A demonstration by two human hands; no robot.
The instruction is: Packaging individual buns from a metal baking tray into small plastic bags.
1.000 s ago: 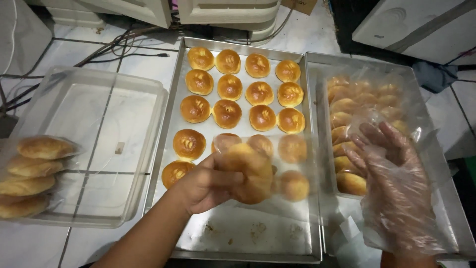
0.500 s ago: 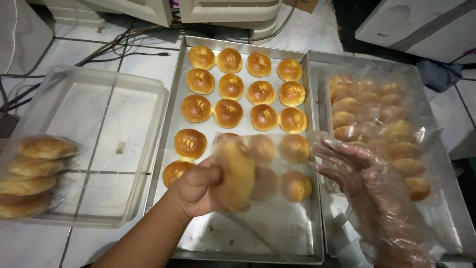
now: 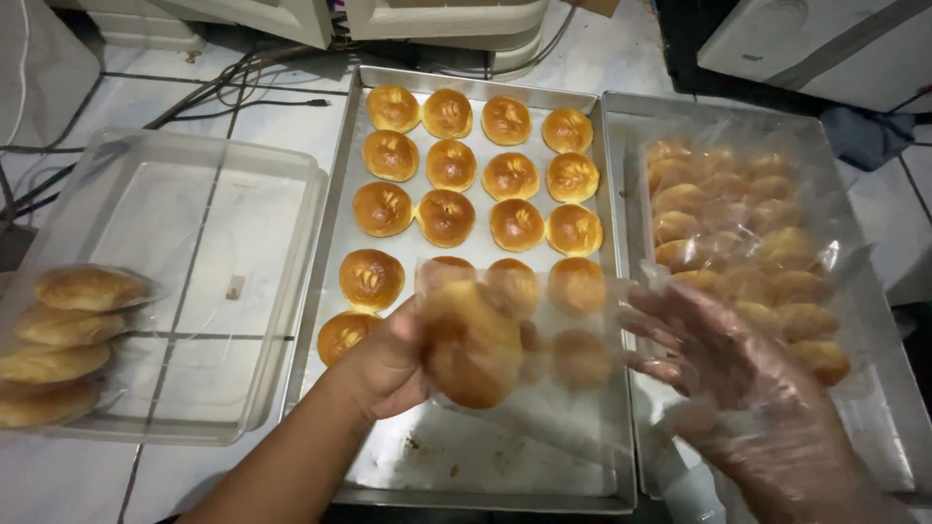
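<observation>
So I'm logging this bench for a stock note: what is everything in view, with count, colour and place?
Bare buns: about nineteen, golden brown, middle tray.
Middle tray: one, metal.
Bagged buns: count unclear, clear wrap, right tray.
Right tray: one, metal.
Plastic tub: one, clear, left.
Wrapped buns: about four, far left.
Cables: dark, top left.
Bun in clear bag: one, in left hand.
Right hand: clear glove, open.
</observation>
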